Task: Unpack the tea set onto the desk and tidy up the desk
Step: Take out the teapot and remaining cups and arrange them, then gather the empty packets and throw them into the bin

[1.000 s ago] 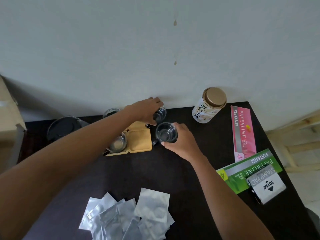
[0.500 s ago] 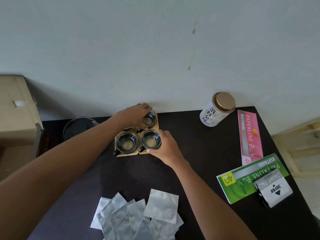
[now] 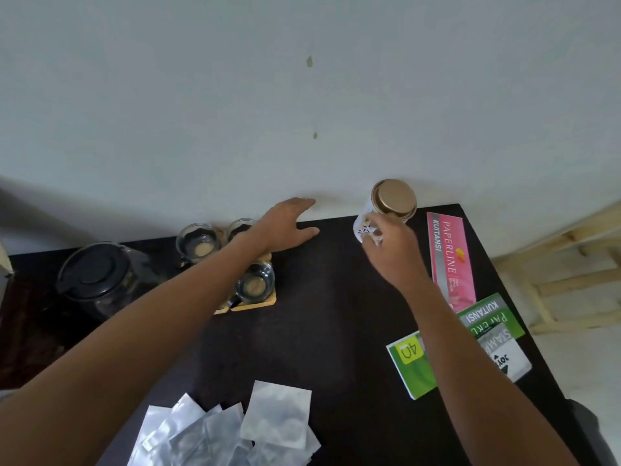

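The right hand (image 3: 391,250) is reaching with curled fingers toward the upright tin (image 3: 389,205) just beyond it, holding nothing I can see; the left hand (image 3: 285,227) is hovering flat, farther away.

A dark desk (image 3: 336,314) stands against a stained pale wall (image 3: 302,95).

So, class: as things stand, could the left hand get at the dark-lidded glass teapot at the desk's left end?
Probably yes. The left hand is open and holds nothing, hovering past the glass cups. The teapot stands apart to their left with bare desk before it, so drawing the arm back leftwards looks unobstructed.
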